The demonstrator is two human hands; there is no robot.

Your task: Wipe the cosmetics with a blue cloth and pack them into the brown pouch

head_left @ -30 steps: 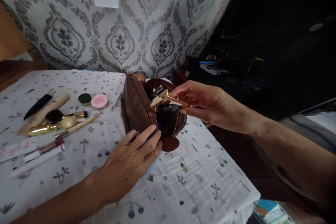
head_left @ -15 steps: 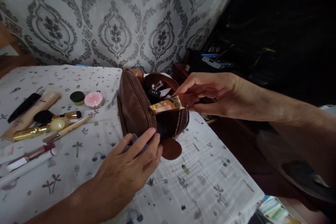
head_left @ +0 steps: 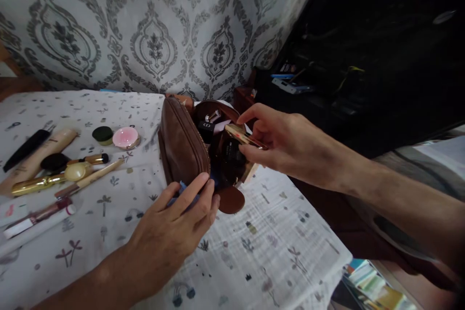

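A brown leather-look makeup bag stands unzipped on the cloth, its mouth facing right. My left hand grips the bag's near edge, fingers curled over it; something blue shows beneath them. My right hand pinches a gold-edged makeup compact by its upper right side. The compact is tilted at the bag's mouth, its dark glossy face with small print towards me. Inside the bag lie a small black case and a silvery tube. A brown round flap lies below the opening.
On the left of the patterned cloth lie a pink round pot, a dark-lidded jar, a beige tube, brushes and several lip products. A patterned wall stands behind. The table edge drops off at right.
The compact has turned from edge-on to show its dark face and sits lower at the bag's mouth. My right hand moved slightly left and down with it. My left hand stays on the bag.
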